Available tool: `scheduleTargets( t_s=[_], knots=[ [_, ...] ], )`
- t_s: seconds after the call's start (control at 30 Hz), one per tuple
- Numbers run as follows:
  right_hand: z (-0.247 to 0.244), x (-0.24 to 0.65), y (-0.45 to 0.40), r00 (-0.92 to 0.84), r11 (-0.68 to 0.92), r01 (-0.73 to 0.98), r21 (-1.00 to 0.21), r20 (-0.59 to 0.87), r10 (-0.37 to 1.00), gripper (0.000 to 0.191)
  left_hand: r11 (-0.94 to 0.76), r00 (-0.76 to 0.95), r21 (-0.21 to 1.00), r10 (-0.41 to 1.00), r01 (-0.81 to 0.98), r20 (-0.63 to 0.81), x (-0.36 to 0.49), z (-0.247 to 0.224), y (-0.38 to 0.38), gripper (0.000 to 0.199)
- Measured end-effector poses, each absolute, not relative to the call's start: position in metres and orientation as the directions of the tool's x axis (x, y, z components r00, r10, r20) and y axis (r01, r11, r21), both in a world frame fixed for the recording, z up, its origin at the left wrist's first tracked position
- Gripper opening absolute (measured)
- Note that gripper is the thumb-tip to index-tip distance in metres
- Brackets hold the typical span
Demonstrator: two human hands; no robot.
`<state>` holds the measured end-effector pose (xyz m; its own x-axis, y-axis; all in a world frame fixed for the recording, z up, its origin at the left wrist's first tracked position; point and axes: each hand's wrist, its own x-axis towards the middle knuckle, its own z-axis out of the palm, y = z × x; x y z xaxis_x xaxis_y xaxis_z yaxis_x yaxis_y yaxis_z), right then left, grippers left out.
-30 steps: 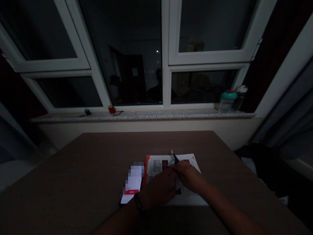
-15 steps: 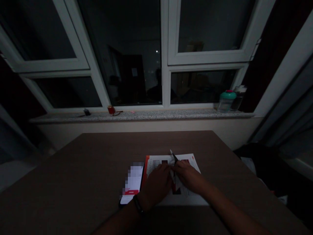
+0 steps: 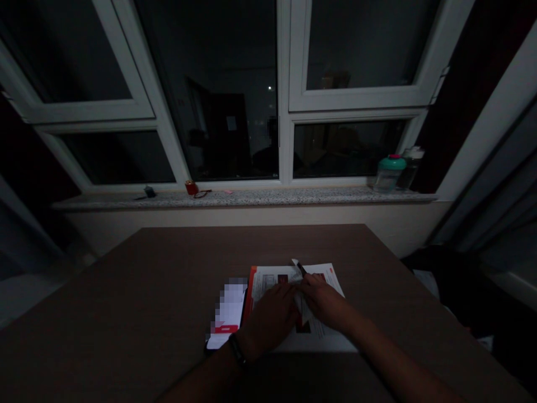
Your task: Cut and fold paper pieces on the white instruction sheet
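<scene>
fingers: right fingers (image 3: 307, 284) look closed on the paper flap (image 3: 301, 298), pinching it near its top, though it's dark enough that I wouldn't swear to how tight. Left fingers (image 3: 286, 292) sit right up against the flap's other side, but I can't tell whether they're gripping it or just pressing down

paper flap: curled white strip standing up between the fingers of both hands, with its tip poking out just past the right fingers

dark bit: small black object (image 3: 301, 268) just above the right fingers, lying against the flap. Could be a pen tip, too small and dim to say

just changed: compared with a second ago, the flap has opened up and shows more white between the hands, and the left hand (image 3: 269, 320) has moved in closer to the right hand (image 3: 324, 305)

printed sheet: right under the fingers, red-edged and covered with pictures and text (image 3: 268, 282), flat apart from the flap

nearby: phone (image 3: 224, 330) just past the left fingers, screen pixelated, with a black wristband (image 3: 237, 351) on the left wrist close by

further out: brown worktop (image 3: 176, 268) under it all, then a speckled stone windowsill (image 3: 268, 198) well beyond the fingers, holding a teal-lidded bottle (image 3: 388, 174) and a small red cup (image 3: 191, 188)
</scene>
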<state>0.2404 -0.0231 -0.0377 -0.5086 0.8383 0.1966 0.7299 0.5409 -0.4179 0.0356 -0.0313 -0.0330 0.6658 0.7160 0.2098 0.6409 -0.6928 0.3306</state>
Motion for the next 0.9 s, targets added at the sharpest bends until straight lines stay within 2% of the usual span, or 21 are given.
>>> scheduleTargets(
  t_s=[0.3,0.47,0.77,0.9],
  knots=[
    [-0.046,0.242,-0.019,-0.48,0.527,0.73,-0.435,0.222,0.849,0.046,-0.73,0.694,0.31,0.68,0.609,0.237,0.035,-0.038,-0.03,0.05],
    [-0.046,0.242,-0.021,-0.483,0.538,0.731,-0.42,0.239,0.842,0.045,-0.724,0.696,0.326,0.684,0.608,0.22,0.037,-0.034,-0.031,0.041],
    [-0.05,0.244,-0.02,-0.485,0.547,0.747,-0.378,0.253,0.837,0.047,-0.711,0.705,0.309,0.693,0.632,0.151,0.036,-0.033,-0.031,0.056],
    [-0.05,0.245,-0.019,-0.494,0.545,0.757,-0.361,0.231,0.838,0.048,-0.69,0.68,0.308,0.716,0.655,0.156,0.036,-0.03,-0.034,0.055]
  ],
)
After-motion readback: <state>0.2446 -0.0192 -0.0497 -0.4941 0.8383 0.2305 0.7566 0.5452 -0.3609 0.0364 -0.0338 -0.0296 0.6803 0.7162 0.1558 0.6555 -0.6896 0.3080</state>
